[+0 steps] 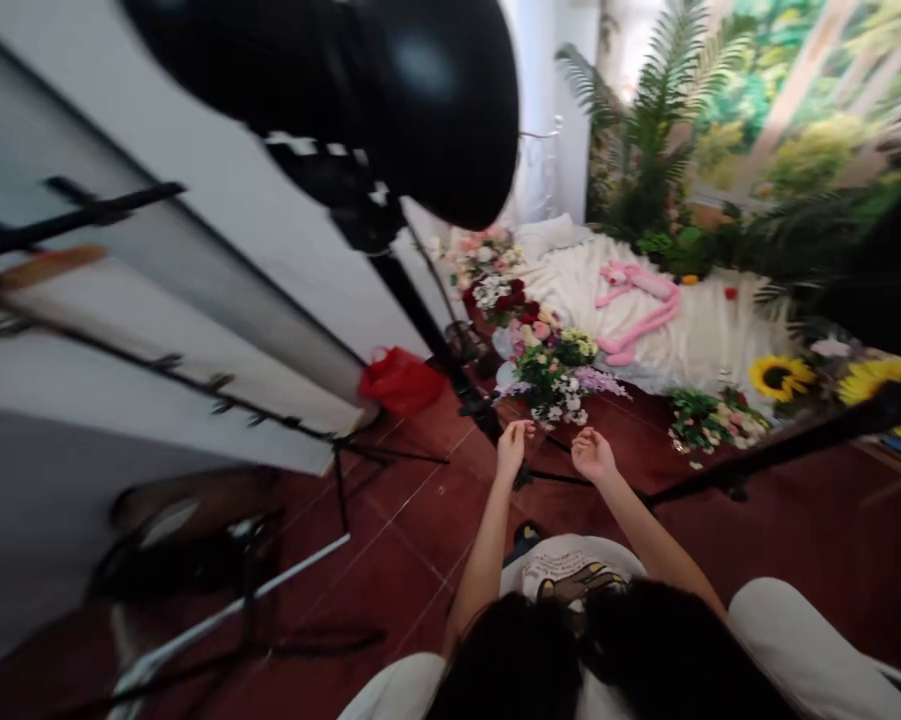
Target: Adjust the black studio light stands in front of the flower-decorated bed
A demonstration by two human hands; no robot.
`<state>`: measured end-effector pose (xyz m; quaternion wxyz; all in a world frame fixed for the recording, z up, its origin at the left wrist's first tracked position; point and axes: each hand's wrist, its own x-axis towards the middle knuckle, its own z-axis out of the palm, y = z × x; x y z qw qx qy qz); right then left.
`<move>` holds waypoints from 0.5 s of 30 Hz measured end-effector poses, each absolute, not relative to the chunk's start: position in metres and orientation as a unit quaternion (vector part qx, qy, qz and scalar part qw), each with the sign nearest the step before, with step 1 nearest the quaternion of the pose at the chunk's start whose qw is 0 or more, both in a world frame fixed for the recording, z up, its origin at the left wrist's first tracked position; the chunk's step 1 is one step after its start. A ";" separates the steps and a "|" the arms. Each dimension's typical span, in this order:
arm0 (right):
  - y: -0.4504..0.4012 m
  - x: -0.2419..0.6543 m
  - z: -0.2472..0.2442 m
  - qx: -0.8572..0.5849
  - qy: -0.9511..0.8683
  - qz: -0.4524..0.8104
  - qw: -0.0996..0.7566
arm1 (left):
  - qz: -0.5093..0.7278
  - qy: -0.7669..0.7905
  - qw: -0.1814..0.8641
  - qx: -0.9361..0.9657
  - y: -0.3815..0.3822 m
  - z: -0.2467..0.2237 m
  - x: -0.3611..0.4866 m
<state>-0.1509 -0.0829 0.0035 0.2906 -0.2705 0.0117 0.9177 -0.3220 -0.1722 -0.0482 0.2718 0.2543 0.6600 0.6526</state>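
My left hand (514, 446) is raised in front of my body with thumb and fingers drawn together. A short gap away, my right hand (592, 456) is level with it, its fingers curled in towards the palm. Whatever the fingertips may pinch is too small to make out. Just beyond both hands stands a bunch of artificial flowers (547, 365) in white, pink and lilac. The black light stand (420, 310) rises close beside my left hand, and one of its legs passes behind the hands.
A large black studio lamp (450, 100) looms overhead. On the white cloth (709, 330) lies a pink plush toy (641, 290). A red bag (399, 380) rests by the wall. Sunflowers (780, 377) are on the right, and a black boom (787, 445) crosses there. Metal stands crowd the left.
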 end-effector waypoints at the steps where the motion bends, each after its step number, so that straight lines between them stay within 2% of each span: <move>1: -0.083 -0.167 0.007 -0.268 -0.029 0.927 0.260 | 0.663 0.663 0.252 0.238 -0.183 -0.047 -0.331; 5: -0.087 -0.225 0.022 -0.248 -0.137 0.948 0.144 | 0.692 0.676 0.183 0.173 -0.218 -0.040 -0.354; 10: -0.088 -0.277 0.034 -0.246 -0.258 0.932 0.072 | 0.680 0.704 0.115 0.170 -0.239 -0.023 -0.365; 13: -0.074 -0.307 0.039 -0.297 -0.416 0.859 0.006 | 0.666 0.718 0.087 0.182 -0.243 -0.013 -0.364; 15: -0.060 -0.329 0.043 -0.293 -0.569 0.768 -0.001 | 0.670 0.713 0.078 0.193 -0.242 -0.008 -0.361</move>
